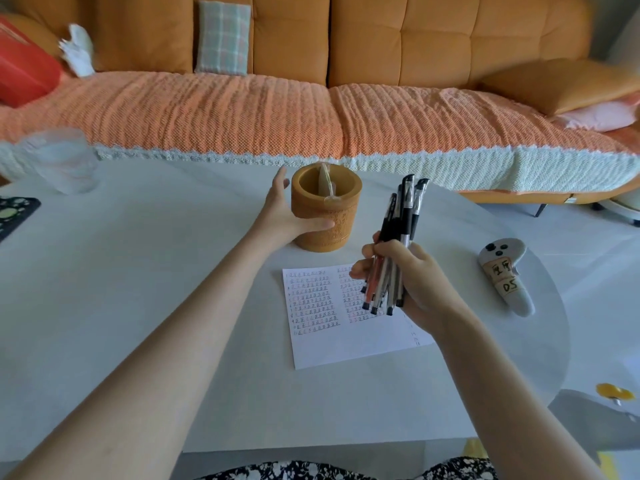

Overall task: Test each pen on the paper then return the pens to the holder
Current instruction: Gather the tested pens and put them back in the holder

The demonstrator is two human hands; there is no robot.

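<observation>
Right hand holds pens over table.

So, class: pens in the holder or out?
Out: the right hand grips the pens in a bundle over the paper, beside the holder.

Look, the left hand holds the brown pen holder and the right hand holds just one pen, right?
Not quite. In the head view the right hand grips a whole bundle of pens, not one. The left hand does hold the brown pen holder.
</observation>
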